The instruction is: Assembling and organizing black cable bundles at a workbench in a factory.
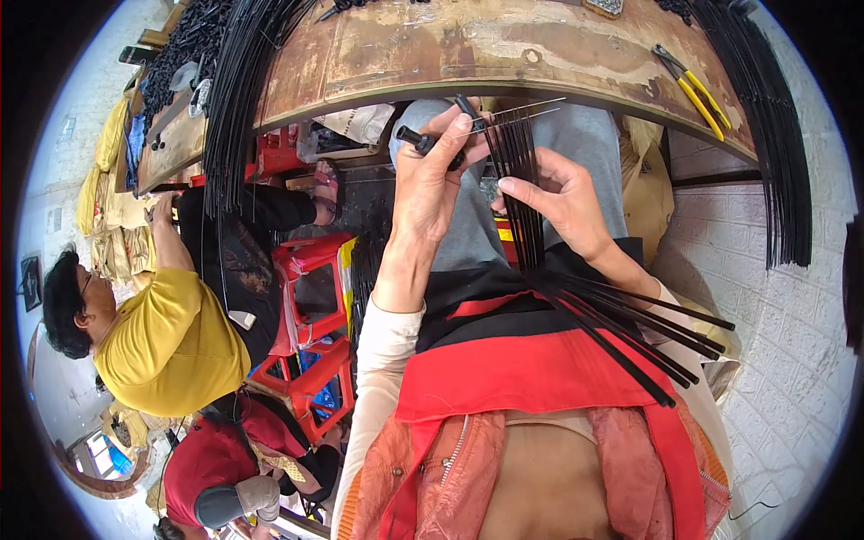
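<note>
Rods (576,306) fan across the lap, tips up-frame toward the bench (504,49); right hand (562,202) steadies them, left hand (432,175) pinches a black cap (416,139).

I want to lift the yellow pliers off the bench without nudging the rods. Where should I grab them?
Take the pliers by the two yellow handles, coming from the bench's near edge: the handles splay toward it, while the dark jaws point inward and the black rods lie just right.
</note>
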`<control>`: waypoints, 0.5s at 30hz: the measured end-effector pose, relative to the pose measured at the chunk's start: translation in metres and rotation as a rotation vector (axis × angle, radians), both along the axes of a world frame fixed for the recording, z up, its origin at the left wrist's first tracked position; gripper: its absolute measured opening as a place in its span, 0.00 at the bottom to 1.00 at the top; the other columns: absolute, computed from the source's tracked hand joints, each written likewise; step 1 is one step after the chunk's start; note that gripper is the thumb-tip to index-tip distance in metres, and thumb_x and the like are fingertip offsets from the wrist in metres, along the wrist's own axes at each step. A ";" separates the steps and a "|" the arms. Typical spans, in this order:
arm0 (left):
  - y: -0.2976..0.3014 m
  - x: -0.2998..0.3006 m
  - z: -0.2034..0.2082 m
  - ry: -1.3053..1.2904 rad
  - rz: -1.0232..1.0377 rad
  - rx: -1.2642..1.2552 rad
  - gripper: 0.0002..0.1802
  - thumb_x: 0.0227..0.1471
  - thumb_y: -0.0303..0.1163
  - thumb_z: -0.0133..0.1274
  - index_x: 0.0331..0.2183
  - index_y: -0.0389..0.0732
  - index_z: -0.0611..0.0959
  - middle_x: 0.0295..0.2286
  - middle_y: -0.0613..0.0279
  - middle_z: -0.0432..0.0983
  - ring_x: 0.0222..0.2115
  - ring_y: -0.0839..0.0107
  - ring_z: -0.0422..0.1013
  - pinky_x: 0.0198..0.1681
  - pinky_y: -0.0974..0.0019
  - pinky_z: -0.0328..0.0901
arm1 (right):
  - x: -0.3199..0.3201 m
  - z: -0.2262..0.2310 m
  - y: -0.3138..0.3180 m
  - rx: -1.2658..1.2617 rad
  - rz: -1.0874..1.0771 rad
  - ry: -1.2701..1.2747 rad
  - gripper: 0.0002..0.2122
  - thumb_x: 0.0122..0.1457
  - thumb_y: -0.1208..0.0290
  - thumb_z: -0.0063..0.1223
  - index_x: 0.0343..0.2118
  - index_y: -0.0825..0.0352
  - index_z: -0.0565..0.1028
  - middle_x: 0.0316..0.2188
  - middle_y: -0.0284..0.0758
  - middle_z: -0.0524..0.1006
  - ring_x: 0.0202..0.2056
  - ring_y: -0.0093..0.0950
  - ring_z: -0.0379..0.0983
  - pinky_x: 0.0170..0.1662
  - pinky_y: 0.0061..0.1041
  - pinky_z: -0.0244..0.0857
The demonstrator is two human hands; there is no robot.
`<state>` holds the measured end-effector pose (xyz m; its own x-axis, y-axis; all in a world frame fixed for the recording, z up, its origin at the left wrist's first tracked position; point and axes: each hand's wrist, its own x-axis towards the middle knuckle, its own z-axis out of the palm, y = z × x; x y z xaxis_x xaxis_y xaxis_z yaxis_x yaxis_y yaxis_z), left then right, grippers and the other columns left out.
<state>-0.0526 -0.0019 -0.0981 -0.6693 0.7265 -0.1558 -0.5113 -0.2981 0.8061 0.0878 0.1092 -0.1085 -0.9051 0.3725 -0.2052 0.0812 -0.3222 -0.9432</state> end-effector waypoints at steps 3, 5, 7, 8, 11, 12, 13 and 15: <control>-0.001 0.000 0.001 0.023 -0.007 -0.012 0.19 0.57 0.31 0.54 0.48 0.31 0.77 0.40 0.53 0.78 0.39 0.71 0.76 0.41 0.71 0.73 | 0.000 0.000 -0.001 0.011 -0.006 -0.017 0.14 0.59 0.73 0.57 0.46 0.72 0.72 0.33 0.33 0.76 0.33 0.25 0.77 0.39 0.23 0.71; -0.001 -0.001 0.000 0.021 -0.005 -0.007 0.19 0.57 0.31 0.54 0.48 0.31 0.77 0.40 0.53 0.78 0.39 0.71 0.76 0.42 0.70 0.73 | -0.001 0.000 -0.003 0.020 -0.015 -0.020 0.14 0.59 0.73 0.57 0.46 0.71 0.72 0.33 0.33 0.76 0.33 0.25 0.77 0.38 0.23 0.71; -0.001 -0.001 -0.002 0.055 -0.004 -0.014 0.18 0.57 0.30 0.54 0.48 0.31 0.77 0.40 0.53 0.77 0.39 0.70 0.75 0.43 0.68 0.72 | -0.001 0.000 -0.005 0.028 -0.023 -0.022 0.14 0.59 0.73 0.57 0.46 0.71 0.72 0.33 0.32 0.76 0.32 0.24 0.77 0.38 0.23 0.72; -0.001 -0.001 -0.001 0.056 -0.004 -0.014 0.18 0.57 0.30 0.54 0.48 0.31 0.77 0.40 0.53 0.77 0.39 0.70 0.75 0.43 0.68 0.72 | -0.001 -0.001 -0.006 0.037 -0.022 -0.030 0.14 0.59 0.73 0.57 0.46 0.71 0.72 0.33 0.32 0.76 0.32 0.24 0.77 0.37 0.22 0.71; -0.002 0.000 0.001 0.017 0.025 0.007 0.15 0.56 0.28 0.55 0.45 0.31 0.79 0.38 0.56 0.79 0.36 0.71 0.76 0.42 0.68 0.72 | -0.001 -0.002 -0.008 0.052 -0.029 -0.026 0.13 0.59 0.72 0.57 0.45 0.71 0.72 0.32 0.32 0.76 0.31 0.23 0.77 0.36 0.22 0.71; -0.004 0.000 0.001 -0.021 0.014 0.016 0.15 0.56 0.27 0.55 0.45 0.31 0.79 0.38 0.55 0.79 0.37 0.70 0.76 0.43 0.68 0.72 | -0.001 -0.001 -0.008 0.055 -0.038 -0.017 0.12 0.59 0.72 0.57 0.44 0.71 0.72 0.32 0.32 0.76 0.31 0.22 0.76 0.36 0.21 0.71; -0.006 0.001 0.003 -0.059 0.003 0.024 0.16 0.56 0.26 0.54 0.46 0.30 0.78 0.38 0.55 0.79 0.37 0.70 0.76 0.43 0.67 0.72 | -0.001 -0.001 -0.008 0.055 -0.039 -0.016 0.12 0.59 0.72 0.57 0.44 0.71 0.72 0.32 0.32 0.76 0.31 0.22 0.76 0.36 0.21 0.71; -0.006 0.010 0.013 -0.070 0.016 0.026 0.16 0.55 0.25 0.54 0.46 0.30 0.78 0.38 0.55 0.79 0.38 0.70 0.76 0.44 0.67 0.71 | -0.002 -0.001 -0.008 0.059 -0.056 -0.061 0.12 0.59 0.73 0.57 0.43 0.71 0.72 0.33 0.31 0.76 0.31 0.22 0.76 0.36 0.21 0.71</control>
<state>-0.0427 -0.0083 -0.0851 -0.6689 0.7204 -0.1835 -0.5609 -0.3271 0.7605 0.0859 0.1015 -0.1097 -0.8688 0.4354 -0.2359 0.1227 -0.2723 -0.9544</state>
